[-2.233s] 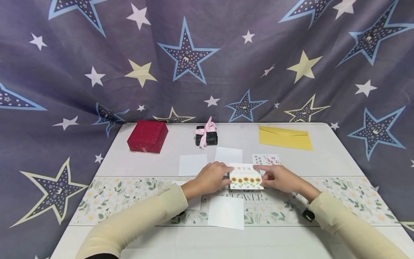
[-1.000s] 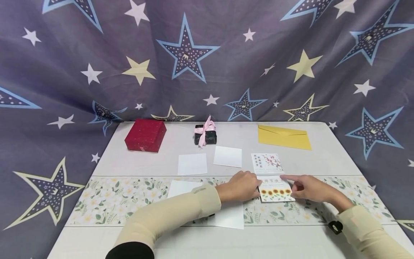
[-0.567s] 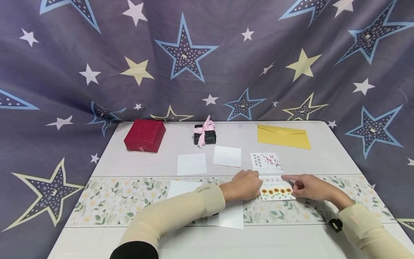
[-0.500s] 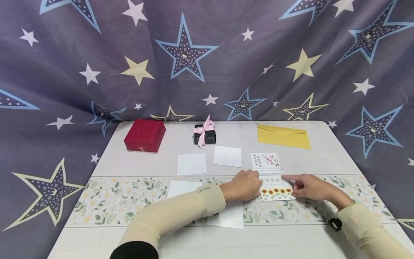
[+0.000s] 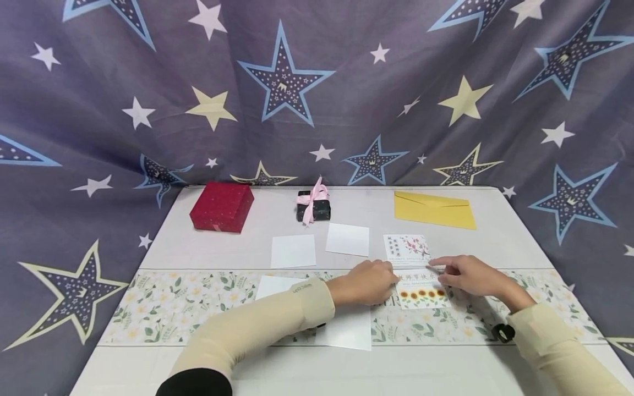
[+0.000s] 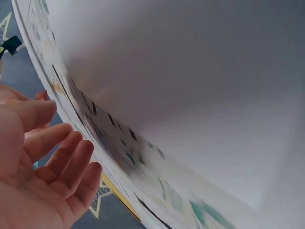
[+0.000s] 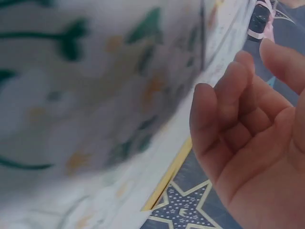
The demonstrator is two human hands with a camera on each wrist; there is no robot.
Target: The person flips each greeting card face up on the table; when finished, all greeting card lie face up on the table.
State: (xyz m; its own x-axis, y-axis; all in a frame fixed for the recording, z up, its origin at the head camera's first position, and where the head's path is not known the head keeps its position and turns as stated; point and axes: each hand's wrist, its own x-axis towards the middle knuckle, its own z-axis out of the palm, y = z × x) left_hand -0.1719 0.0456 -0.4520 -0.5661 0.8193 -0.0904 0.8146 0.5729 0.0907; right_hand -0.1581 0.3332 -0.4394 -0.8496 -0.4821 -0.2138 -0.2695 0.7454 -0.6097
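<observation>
A sunflower greeting card, with a row of sunflowers under Chinese characters, lies on the floral strip of the table. At its left edge are the fingertips of my left hand; the left wrist view shows these fingers loosely bent, with nothing visible between them. Over the card's upper right corner hovers my right hand, index finger stretched to the left and thumb apart from it. Its fingers look relaxed in the right wrist view. Just behind lies a blossom-branch card.
Blank white cards lie left of centre, one partly beneath my left forearm. Along the back stand a red box and a black gift box with pink ribbon, beside a yellow envelope. A starry curtain hangs behind.
Both hands have carried the sunflower card rightward, in front of the blossom card, and it lies there. Since half a second ago, the right hand has shifted up and left, its thumb leaving the card's edge.
</observation>
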